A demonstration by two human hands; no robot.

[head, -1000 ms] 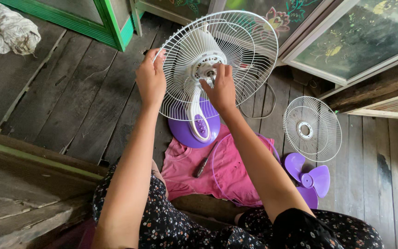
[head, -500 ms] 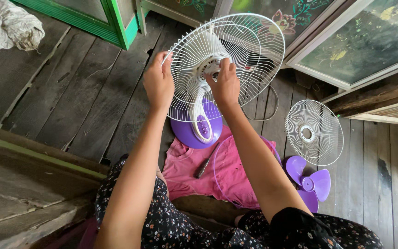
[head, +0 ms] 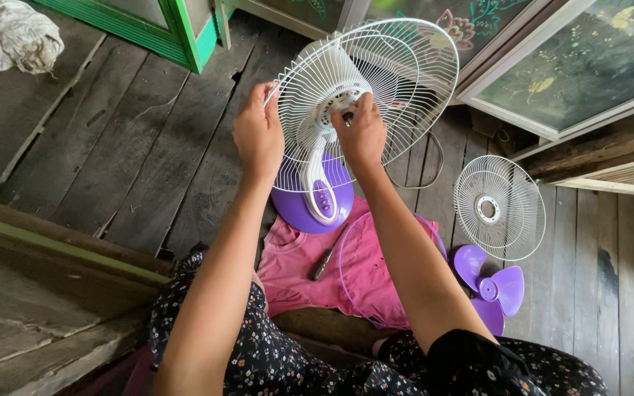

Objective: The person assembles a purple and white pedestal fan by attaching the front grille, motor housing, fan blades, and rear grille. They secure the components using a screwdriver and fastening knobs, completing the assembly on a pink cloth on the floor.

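The white rear fan guard (head: 398, 81) sits on the motor housing of a stand fan, upright on its purple base (head: 299, 205) on the plank floor (head: 111, 154). The right hand (head: 361, 136) is pinched at the guard's centre hub, fingers closed on what looks like the small nut or the shaft there; which of the two is hidden by the fingers. The left hand (head: 258, 136) grips the guard's wire rim at its left edge, steadying it.

As a judgement, the fan stands partly taken apart: the front guard (head: 499, 207) lies flat on the floor to the right, well apart from the fan, and the purple blade (head: 492, 288) lies just below it, off the shaft. A thin purple ring (head: 346, 249) and a screwdriver (head: 322, 264) rest on a pink cloth (head: 376, 271) near the person's knees. The rear guard at the hub is the part in hand; blade, front guard and ring remain unmounted.
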